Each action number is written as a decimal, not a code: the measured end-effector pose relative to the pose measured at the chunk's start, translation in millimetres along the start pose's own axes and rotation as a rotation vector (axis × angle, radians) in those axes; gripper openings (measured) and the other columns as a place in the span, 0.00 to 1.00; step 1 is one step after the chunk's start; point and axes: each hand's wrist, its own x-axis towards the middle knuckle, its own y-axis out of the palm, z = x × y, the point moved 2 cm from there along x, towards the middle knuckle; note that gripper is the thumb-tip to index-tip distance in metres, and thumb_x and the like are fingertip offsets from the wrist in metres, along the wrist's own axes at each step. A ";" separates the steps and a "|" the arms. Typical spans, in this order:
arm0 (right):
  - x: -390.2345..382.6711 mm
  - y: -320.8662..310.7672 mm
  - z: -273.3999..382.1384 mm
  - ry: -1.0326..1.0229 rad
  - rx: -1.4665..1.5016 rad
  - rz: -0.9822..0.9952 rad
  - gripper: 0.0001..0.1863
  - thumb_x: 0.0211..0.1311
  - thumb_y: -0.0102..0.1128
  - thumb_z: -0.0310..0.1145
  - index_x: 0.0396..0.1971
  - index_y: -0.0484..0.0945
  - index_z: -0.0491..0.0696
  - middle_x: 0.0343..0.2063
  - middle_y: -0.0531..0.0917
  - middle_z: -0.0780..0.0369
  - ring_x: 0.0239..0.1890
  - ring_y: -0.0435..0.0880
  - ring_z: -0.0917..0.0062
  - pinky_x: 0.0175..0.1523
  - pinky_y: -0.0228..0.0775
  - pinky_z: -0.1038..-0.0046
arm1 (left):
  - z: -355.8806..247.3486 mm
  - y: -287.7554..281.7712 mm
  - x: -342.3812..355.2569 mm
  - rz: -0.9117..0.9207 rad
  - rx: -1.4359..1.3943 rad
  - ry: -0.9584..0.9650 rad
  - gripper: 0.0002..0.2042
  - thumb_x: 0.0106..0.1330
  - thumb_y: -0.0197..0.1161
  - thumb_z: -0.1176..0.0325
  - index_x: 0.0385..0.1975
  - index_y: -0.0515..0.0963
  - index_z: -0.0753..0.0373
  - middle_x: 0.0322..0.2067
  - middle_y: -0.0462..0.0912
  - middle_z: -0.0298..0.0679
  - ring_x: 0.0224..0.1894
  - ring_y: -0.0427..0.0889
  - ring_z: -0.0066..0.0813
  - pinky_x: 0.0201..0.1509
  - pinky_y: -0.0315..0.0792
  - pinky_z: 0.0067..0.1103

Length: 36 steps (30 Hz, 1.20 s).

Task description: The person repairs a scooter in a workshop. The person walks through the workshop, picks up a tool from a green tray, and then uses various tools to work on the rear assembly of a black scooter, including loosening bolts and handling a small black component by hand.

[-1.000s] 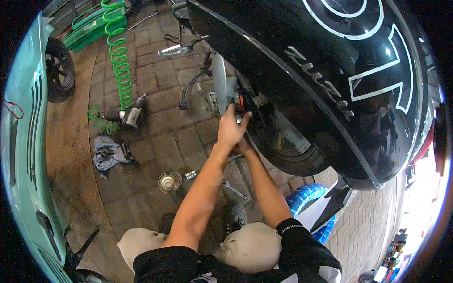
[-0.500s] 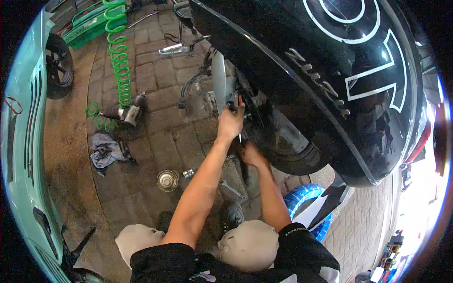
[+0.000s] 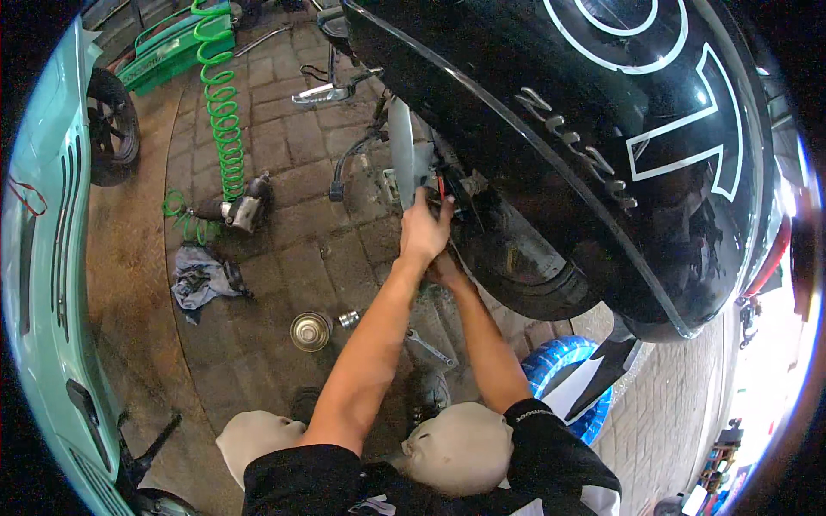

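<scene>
My left hand (image 3: 425, 230) reaches in under the black scooter (image 3: 585, 206), beside the grey silver panel (image 3: 402, 146). Its fingers close around something by the dark mechanical parts, next to a small red piece (image 3: 441, 187); what they grip is hidden. Just below, my right hand (image 3: 444, 269) is tucked against my left wrist, and its fingers are mostly covered. Under my forearms a combination wrench (image 3: 430, 348) lies on the paving. A round metal dish (image 3: 310, 331) and a silver socket (image 3: 348, 319) rest left of my left forearm.
An impact wrench (image 3: 245, 211) on a coiled green hose (image 3: 225, 129) lies at the left, near a crumpled rag (image 3: 202, 279). Behind it stands a green toolbox (image 3: 176, 53). A mint-green vehicle body (image 3: 52, 258) borders the far left. A blue-wrapped tyre (image 3: 551, 354) lies right.
My right hand has moved up and left, from apart below to close behind my left wrist. The silver shaft seen between the hands is now hidden. The view has shifted slightly.
</scene>
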 end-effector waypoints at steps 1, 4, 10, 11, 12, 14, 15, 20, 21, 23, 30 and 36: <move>-11.5 -5.3 7.4 -0.040 -0.143 -0.012 0.21 0.63 0.46 0.40 0.51 0.62 0.43 0.44 0.69 0.56 0.46 0.66 0.65 0.51 0.59 0.66 | 0.4 1.0 2.1 -0.011 -0.045 -0.025 0.25 0.60 0.55 0.51 0.39 0.69 0.74 0.31 0.77 0.61 0.39 0.76 0.57 0.44 0.69 0.37; -37.6 -25.7 16.0 -0.064 -0.642 -0.036 0.15 0.62 0.47 0.37 0.40 0.74 0.41 0.28 0.79 0.49 0.32 0.76 0.57 0.39 0.67 0.62 | 7.9 1.9 14.6 0.121 -0.061 -0.299 0.28 0.61 0.52 0.48 0.36 0.71 0.77 0.31 0.76 0.64 0.41 0.76 0.58 0.45 0.69 0.37; -10.1 -31.3 -28.1 0.105 -1.076 0.353 0.17 0.61 0.48 0.36 0.44 0.73 0.40 0.38 0.77 0.47 0.43 0.75 0.59 0.48 0.65 0.62 | -0.3 -1.6 7.8 0.033 -0.006 -0.216 0.29 0.60 0.53 0.48 0.40 0.69 0.77 0.32 0.76 0.64 0.42 0.77 0.55 0.45 0.69 0.35; -2.9 -27.4 -40.0 0.095 -0.720 0.257 0.20 0.61 0.49 0.37 0.49 0.69 0.41 0.44 0.73 0.49 0.47 0.72 0.61 0.51 0.63 0.63 | -2.5 -1.7 4.4 0.023 -0.002 -0.190 0.29 0.61 0.53 0.49 0.41 0.69 0.77 0.31 0.77 0.64 0.42 0.77 0.54 0.45 0.69 0.35; 8.7 -21.1 -51.8 0.077 -0.366 0.160 0.23 0.61 0.50 0.38 0.53 0.65 0.42 0.49 0.70 0.52 0.51 0.69 0.63 0.55 0.60 0.64 | -4.8 -2.4 -0.1 0.011 -0.061 -0.129 0.25 0.60 0.56 0.52 0.42 0.68 0.74 0.32 0.77 0.60 0.41 0.77 0.53 0.44 0.70 0.35; 31.1 -8.0 -72.2 0.089 0.197 0.202 0.33 0.60 0.53 0.40 0.60 0.51 0.44 0.58 0.57 0.58 0.58 0.60 0.68 0.61 0.52 0.66 | -8.8 -4.6 -5.2 0.011 -0.030 0.018 0.23 0.60 0.57 0.54 0.41 0.68 0.72 0.33 0.77 0.59 0.40 0.77 0.54 0.43 0.70 0.35; 42.0 -1.8 -78.5 0.081 0.344 0.211 0.39 0.59 0.55 0.41 0.64 0.44 0.45 0.62 0.51 0.62 0.61 0.55 0.71 0.64 0.48 0.68 | -10.1 -5.9 -6.6 0.014 -0.013 0.089 0.22 0.60 0.58 0.55 0.40 0.69 0.71 0.33 0.78 0.58 0.40 0.76 0.55 0.43 0.70 0.35; 54.9 1.1 -71.6 -0.129 0.170 0.183 0.39 0.57 0.58 0.39 0.62 0.47 0.45 0.61 0.54 0.61 0.59 0.57 0.72 0.62 0.50 0.68 | -10.5 -8.2 -7.9 -0.035 0.059 0.259 0.19 0.60 0.57 0.57 0.39 0.69 0.69 0.35 0.76 0.58 0.40 0.75 0.57 0.41 0.69 0.38; 51.9 -0.1 -64.9 -0.138 0.223 0.124 0.38 0.57 0.58 0.39 0.62 0.49 0.45 0.60 0.56 0.61 0.59 0.59 0.72 0.62 0.51 0.68 | -10.4 -7.8 -8.0 -0.066 0.105 0.233 0.19 0.60 0.56 0.58 0.40 0.68 0.69 0.34 0.76 0.58 0.40 0.75 0.58 0.41 0.69 0.38; 35.8 -3.4 -53.0 -0.052 0.238 -0.067 0.34 0.57 0.57 0.38 0.60 0.54 0.45 0.56 0.64 0.60 0.56 0.64 0.72 0.59 0.55 0.68 | -10.5 -5.1 -7.8 -0.048 0.150 0.136 0.19 0.60 0.56 0.58 0.42 0.68 0.69 0.34 0.76 0.60 0.41 0.74 0.59 0.41 0.69 0.38; -24.2 -24.7 12.3 0.038 -0.699 0.104 0.23 0.62 0.48 0.40 0.51 0.66 0.41 0.48 0.72 0.49 0.49 0.71 0.63 0.55 0.62 0.67 | -10.8 -6.0 9.5 0.036 -0.009 -0.182 0.25 0.62 0.52 0.52 0.46 0.69 0.71 0.33 0.78 0.60 0.38 0.78 0.53 0.40 0.70 0.35; -23.4 -35.9 26.4 0.185 -0.745 0.289 0.17 0.59 0.49 0.36 0.40 0.73 0.38 0.35 0.76 0.44 0.37 0.75 0.54 0.47 0.66 0.63 | -2.4 -1.5 12.4 0.098 -0.024 -0.268 0.28 0.60 0.53 0.47 0.44 0.71 0.70 0.33 0.78 0.58 0.39 0.79 0.50 0.41 0.70 0.32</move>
